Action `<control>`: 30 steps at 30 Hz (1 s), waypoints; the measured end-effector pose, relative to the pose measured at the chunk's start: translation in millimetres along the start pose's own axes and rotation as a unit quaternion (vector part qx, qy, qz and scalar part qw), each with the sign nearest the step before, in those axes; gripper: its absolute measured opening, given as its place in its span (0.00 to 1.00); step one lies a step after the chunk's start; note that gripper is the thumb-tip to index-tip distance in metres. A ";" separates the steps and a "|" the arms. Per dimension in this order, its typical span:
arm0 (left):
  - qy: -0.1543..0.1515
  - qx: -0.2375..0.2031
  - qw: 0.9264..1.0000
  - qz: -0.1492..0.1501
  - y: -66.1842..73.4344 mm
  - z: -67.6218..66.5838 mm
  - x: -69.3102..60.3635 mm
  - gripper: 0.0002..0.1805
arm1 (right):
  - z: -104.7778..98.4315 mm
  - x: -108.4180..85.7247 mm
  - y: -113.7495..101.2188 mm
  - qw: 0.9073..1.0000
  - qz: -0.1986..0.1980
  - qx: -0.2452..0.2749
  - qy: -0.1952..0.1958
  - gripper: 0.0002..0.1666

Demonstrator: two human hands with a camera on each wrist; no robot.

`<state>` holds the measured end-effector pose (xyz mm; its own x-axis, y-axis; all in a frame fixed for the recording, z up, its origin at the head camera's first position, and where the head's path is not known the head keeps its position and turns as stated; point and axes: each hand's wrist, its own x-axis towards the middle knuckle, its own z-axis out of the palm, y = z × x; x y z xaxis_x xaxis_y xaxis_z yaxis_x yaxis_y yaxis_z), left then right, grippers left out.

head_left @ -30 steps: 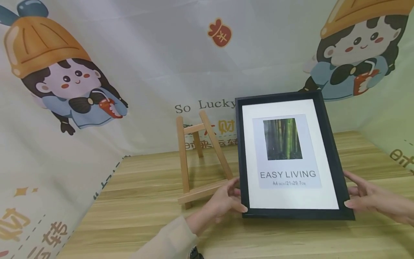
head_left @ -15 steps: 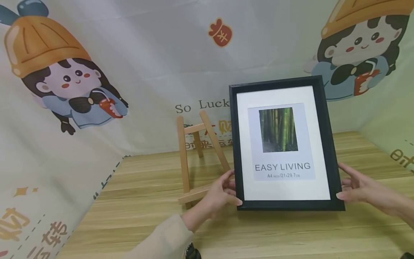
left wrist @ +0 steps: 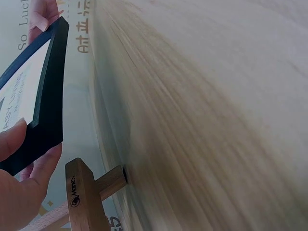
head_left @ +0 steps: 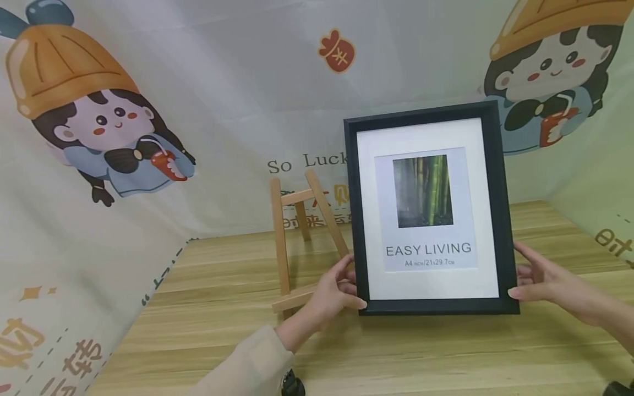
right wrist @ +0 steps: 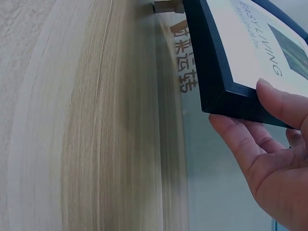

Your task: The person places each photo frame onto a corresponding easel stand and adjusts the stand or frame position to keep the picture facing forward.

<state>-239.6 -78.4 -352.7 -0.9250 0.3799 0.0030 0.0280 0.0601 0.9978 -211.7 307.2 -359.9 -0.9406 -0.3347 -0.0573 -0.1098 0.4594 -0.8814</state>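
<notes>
- The pic frame [head_left: 438,307] was up over the table [head_left: 421,357], R of the wood stand [head_left: 281,236] and hiding a bit of it in the head view.
- L hand [head_left: 333,294] & R hand [head_left: 555,283] were apart, each pinching a low side of it, thumbs in front.
- It looked stiff, prob. not too heavy; smooth edges might've been a bit slippy.
- If the front was glass, it could've cracked, so best hold = black sides, w/ both hands.
- Inside it: white border [head_left: 433,285], paper [head_left: 426,236] w/ bamboo pic [head_left: 423,190].
</notes>
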 end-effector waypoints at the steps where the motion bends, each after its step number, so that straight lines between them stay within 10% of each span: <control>1: 0.002 0.000 1.000 0.002 0.2 -0.4 0.1 0.50 | 0.2 0.5 -0.3 1.000 -0.005 -0.005 0.004 0.57; 30: 0.044 0.047 0.996 0.068 9.7 -14.9 -1.6 0.50 | 2.3 19.7 -24.3 0.997 -0.063 -0.031 0.030 0.56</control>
<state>-243.5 -92.1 -342.0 -0.9397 0.3085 0.1478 0.1869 0.1010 0.9772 -226.8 287.6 -340.7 -0.9351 -0.3448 0.0821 -0.2468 0.4674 -0.8489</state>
